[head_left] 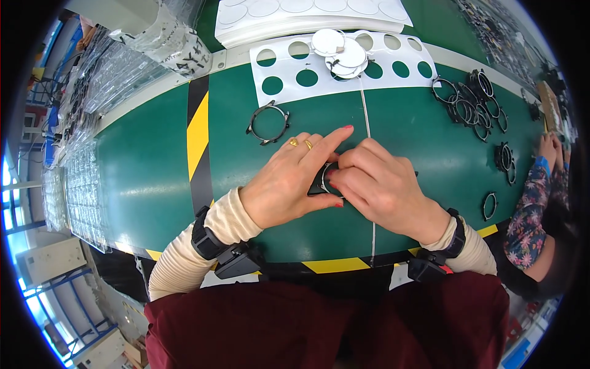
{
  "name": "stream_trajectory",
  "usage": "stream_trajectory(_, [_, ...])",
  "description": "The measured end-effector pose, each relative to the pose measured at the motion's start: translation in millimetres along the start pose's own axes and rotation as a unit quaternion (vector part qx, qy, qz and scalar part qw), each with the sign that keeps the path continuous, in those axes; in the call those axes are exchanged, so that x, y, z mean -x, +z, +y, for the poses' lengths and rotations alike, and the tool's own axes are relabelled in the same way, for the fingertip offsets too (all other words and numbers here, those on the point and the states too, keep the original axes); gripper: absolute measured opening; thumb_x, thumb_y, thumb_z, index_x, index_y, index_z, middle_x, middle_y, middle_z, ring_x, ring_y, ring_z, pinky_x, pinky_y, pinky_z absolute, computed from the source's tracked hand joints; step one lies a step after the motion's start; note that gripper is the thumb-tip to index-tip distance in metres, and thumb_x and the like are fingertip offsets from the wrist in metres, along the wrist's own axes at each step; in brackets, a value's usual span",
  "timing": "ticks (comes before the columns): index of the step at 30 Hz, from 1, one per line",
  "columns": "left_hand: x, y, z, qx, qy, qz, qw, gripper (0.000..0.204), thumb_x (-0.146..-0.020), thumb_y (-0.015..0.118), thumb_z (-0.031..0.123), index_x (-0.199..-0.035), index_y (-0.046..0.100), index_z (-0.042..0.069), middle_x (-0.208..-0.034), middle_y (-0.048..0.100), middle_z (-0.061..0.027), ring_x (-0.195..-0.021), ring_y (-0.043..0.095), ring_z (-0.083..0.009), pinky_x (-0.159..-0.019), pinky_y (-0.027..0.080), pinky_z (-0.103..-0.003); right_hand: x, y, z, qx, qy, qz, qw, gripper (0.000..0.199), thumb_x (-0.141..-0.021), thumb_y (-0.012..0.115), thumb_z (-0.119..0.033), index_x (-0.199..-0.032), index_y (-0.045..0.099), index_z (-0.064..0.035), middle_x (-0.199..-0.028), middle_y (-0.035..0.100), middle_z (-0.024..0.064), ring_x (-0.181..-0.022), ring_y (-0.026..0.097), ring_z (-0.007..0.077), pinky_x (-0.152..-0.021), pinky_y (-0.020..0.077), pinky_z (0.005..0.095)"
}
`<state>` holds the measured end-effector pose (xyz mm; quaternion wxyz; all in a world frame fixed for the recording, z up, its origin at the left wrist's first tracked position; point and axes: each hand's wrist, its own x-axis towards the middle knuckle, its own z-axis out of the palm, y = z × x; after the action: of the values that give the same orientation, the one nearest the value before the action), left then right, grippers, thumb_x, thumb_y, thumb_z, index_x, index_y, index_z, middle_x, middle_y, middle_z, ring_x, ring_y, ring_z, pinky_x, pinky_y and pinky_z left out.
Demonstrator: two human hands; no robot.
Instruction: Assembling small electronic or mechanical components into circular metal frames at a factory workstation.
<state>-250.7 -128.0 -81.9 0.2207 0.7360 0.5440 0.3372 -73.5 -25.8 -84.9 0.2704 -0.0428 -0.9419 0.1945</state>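
Between my hands, low over the green table, is a small black round frame with a pale ring edge [318, 184], mostly hidden by my fingers. My left hand [279, 181] curves round it, thumb on the near side and fingers on the far side. The bent fingertips of my right hand [384, 187] press together on its right side. Beyond my left hand lies a thin black ring with small tabs [268, 142]. Farther off, a white sheet with round cut-outs [286, 69] carries a loose heap of white discs [351, 54].
Several black rings [465, 112] lie piled at the right, with a smaller cluster [505, 157] and a single ring [485, 206] nearer. White sheets [270, 29] are stacked at the back. Clear plastic trays [86, 184] stand left. Another person's hands [549, 150] are at far right.
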Motion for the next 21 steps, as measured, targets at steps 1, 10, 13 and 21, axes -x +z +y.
stream_trajectory(1, [0.2, -0.4, 0.2, 0.001, -0.001, -0.002, 1.0, 0.094, -0.068, 0.083, 0.012, -0.146, 0.033, 0.004, -0.101, 0.058, -0.0136, -0.094, 0.055, -0.0335, -0.087, 0.045, -0.042, 0.0, -0.3, -0.3, 0.0, 0.0, 0.0, 1.0, 0.019, -0.067, 0.077, -0.001, -0.082, 0.066, -0.0053, -0.084, 0.058, 0.0022, -0.072, 0.056, 0.0192, -0.048, 0.0435, 0.0296])
stream_trajectory(10, [-2.3, 1.2, -0.2, 0.01, -0.005, -0.004, 1.0, 0.093, -0.069, 0.083, 0.013, -0.146, 0.033, 0.004, -0.101, 0.058, -0.0133, -0.095, 0.055, -0.0334, -0.089, 0.045, -0.043, 1.7, 1.9, 1.1, -0.037, 0.046, 0.035, 0.998, 0.018, -0.067, 0.077, 0.0, -0.081, 0.066, -0.0048, -0.082, 0.057, 0.003, -0.073, 0.056, 0.0197, -0.048, 0.0441, 0.0296])
stream_trajectory(13, [-1.7, 1.8, -1.2, 0.009, -0.012, -0.006, 1.0, 0.094, -0.068, 0.084, 0.014, -0.146, 0.034, 0.005, -0.102, 0.06, -0.013, -0.095, 0.056, -0.0323, -0.089, 0.044, -0.042, 0.6, 3.5, -0.1, -0.029, 0.052, 0.04, 0.997, 0.018, -0.067, 0.077, 0.0, -0.081, 0.066, -0.0049, -0.082, 0.057, 0.003, -0.073, 0.056, 0.0196, -0.049, 0.0444, 0.0299])
stream_trajectory(21, [0.2, 1.2, -0.8, 0.0, -0.017, 0.004, 1.0, 0.095, -0.066, 0.086, 0.014, -0.146, 0.036, 0.005, -0.105, 0.062, -0.0125, -0.096, 0.056, -0.0305, -0.089, 0.044, -0.04, 2.5, 0.0, 0.7, 0.004, -0.004, -0.026, 1.0, 0.018, -0.068, 0.076, 0.0, -0.081, 0.065, -0.0052, -0.083, 0.057, 0.0032, -0.073, 0.057, 0.0201, -0.05, 0.0452, 0.0307])
